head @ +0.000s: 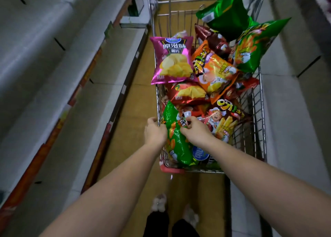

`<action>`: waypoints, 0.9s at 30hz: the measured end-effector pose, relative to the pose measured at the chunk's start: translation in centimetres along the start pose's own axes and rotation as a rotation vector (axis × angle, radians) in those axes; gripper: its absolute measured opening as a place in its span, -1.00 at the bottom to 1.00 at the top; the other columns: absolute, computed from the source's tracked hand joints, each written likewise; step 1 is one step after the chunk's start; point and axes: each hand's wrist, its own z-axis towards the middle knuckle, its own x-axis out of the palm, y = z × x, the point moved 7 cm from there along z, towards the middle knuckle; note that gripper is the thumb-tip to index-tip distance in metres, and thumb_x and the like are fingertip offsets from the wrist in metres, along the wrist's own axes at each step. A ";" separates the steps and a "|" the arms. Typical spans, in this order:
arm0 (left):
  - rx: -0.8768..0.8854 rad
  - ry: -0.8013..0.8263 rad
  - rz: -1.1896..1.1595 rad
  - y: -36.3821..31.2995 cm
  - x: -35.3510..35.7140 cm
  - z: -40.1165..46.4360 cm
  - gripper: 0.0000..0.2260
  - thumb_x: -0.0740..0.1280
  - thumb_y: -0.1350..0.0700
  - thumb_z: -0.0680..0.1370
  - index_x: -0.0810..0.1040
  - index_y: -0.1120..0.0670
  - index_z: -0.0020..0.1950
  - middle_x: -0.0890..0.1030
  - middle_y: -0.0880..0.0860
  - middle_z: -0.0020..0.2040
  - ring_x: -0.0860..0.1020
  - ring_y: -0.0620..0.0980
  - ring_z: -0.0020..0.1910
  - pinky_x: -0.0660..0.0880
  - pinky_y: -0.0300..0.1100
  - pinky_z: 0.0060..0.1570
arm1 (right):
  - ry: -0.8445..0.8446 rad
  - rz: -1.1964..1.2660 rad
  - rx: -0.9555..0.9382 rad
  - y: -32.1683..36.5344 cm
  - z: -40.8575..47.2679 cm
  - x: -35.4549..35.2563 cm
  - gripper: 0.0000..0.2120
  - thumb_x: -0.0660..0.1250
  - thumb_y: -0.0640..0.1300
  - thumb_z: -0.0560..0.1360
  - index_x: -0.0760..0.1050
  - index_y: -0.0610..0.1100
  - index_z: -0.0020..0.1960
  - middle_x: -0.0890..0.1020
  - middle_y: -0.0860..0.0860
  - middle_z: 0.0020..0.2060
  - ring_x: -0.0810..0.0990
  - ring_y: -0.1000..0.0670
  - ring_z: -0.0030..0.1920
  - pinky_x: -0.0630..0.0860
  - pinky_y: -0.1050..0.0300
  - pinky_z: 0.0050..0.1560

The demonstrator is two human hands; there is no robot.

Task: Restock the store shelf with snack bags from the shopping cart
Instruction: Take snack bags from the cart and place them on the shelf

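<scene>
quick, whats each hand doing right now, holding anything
Left hand: grips the left edge of the green snack bag in the cart.
Right hand: pinches the same bag's top.

A shop aisle: tiered shelves (pixel 59 79) flank a wire shopping cart (pixel 258 111) heaped with snack bags (pixel 173 61).

floor (pixel 136 100) | shopping cart (pixel 262 122) on it | shelves (pixel 59 97) left
</scene>
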 end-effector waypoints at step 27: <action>-0.039 0.427 -0.263 -4.0 1.3 -1.0 -0.14 0.57 -0.18 0.21 0.30 0.06 0.39 0.57 0.11 0.20 0.60 0.16 0.11 0.52 0.08 0.16 | 0.167 1.099 0.058 -2.3 1.3 -2.4 -0.49 0.39 -0.17 0.31 0.45 -0.15 0.25 0.68 -0.06 -0.18 0.65 -0.04 -0.21 0.58 0.10 -0.21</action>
